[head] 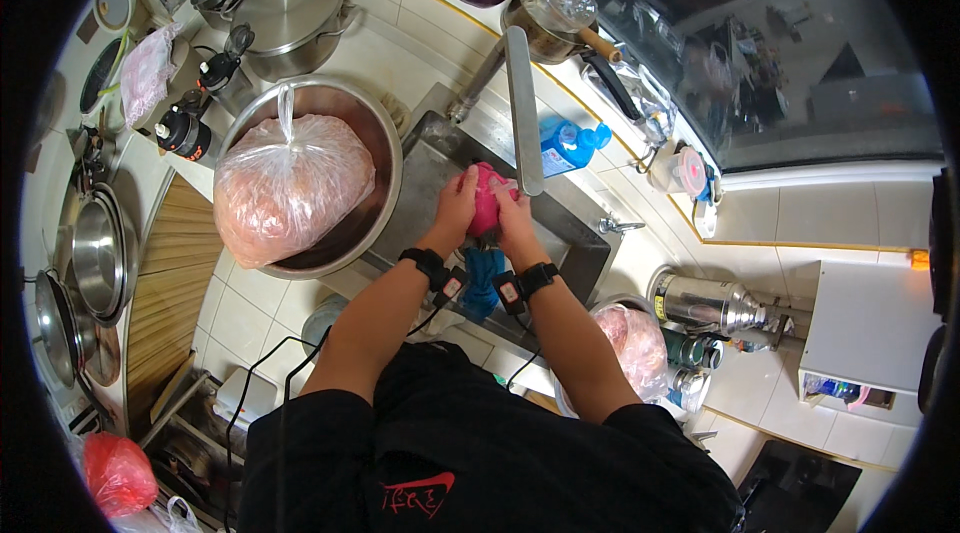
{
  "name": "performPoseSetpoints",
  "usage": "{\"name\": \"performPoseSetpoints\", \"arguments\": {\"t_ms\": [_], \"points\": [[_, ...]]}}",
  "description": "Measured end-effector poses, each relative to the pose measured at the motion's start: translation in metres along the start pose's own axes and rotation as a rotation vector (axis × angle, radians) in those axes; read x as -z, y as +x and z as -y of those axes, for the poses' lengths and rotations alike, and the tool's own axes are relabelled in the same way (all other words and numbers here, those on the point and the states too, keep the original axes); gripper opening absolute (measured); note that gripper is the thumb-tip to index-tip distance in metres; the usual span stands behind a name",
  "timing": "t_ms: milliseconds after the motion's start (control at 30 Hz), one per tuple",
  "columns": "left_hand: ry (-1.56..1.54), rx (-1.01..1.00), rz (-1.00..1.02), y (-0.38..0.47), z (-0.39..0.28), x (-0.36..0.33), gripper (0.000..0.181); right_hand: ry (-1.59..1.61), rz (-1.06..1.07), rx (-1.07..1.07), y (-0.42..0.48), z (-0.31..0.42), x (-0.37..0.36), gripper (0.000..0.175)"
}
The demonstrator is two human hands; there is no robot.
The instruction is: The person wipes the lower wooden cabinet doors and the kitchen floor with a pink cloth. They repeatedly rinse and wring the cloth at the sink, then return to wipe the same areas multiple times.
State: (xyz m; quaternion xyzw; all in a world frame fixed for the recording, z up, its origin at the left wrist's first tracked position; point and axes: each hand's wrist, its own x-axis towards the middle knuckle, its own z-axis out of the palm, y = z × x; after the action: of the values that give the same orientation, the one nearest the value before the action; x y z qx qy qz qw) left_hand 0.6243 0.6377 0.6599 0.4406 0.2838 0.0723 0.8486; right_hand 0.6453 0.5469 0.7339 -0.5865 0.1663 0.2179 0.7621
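Over the metal sink, my left hand and my right hand grip a bright pink cloth from both sides, thumbs near its top. The cloth looks bunched up; its lower part hangs between my palms. Just below it lies a blue cloth at the sink's near side. The flat metal spout of the tap reaches out beside my right hand. A blue plastic bottle stands behind the sink. Left of the sink, a knotted clear plastic bag of pale pink contents fills a large steel bowl.
A lidded steel pot and black-topped bottles stand at the back left. A saucepan sits on the window ledge. To the right are a steel vacuum flask and another filled plastic bag. Black cables hang beside my left arm.
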Motion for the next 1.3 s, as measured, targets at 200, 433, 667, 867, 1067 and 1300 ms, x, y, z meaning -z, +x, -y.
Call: {"name": "performPoseSetpoints", "arguments": {"t_ms": [200, 433, 667, 867, 1067, 1300], "points": [[0.538, -0.239, -0.104, -0.016, -0.022, -0.003, 0.048, 0.204, 0.197, -0.269, 0.025, -0.021, 0.006, 0.048], [0.743, -0.377, -0.156, -0.02, -0.03, 0.001, 0.047, -0.127, 0.068, 0.161, 0.034, -0.046, 0.006, 0.048], [0.751, -0.482, -0.136, -0.014, -0.017, 0.005, 0.042, -0.458, -0.112, 0.257, 0.044, -0.044, 0.011, 0.037], [-0.505, 0.362, -0.074, -0.005, -0.015, 0.01, 0.036, -0.195, 0.185, 0.302, 0.018, -0.036, 0.021, 0.025], [0.23, -0.385, 0.026, -0.012, -0.002, 0.008, 0.044, 0.137, 0.099, -0.124, 0.005, -0.023, 0.016, 0.04], [0.498, -0.626, -0.007, -0.016, -0.006, 0.004, 0.032, 0.02, -0.012, -0.052, 0.018, -0.028, -0.002, 0.04]]}}
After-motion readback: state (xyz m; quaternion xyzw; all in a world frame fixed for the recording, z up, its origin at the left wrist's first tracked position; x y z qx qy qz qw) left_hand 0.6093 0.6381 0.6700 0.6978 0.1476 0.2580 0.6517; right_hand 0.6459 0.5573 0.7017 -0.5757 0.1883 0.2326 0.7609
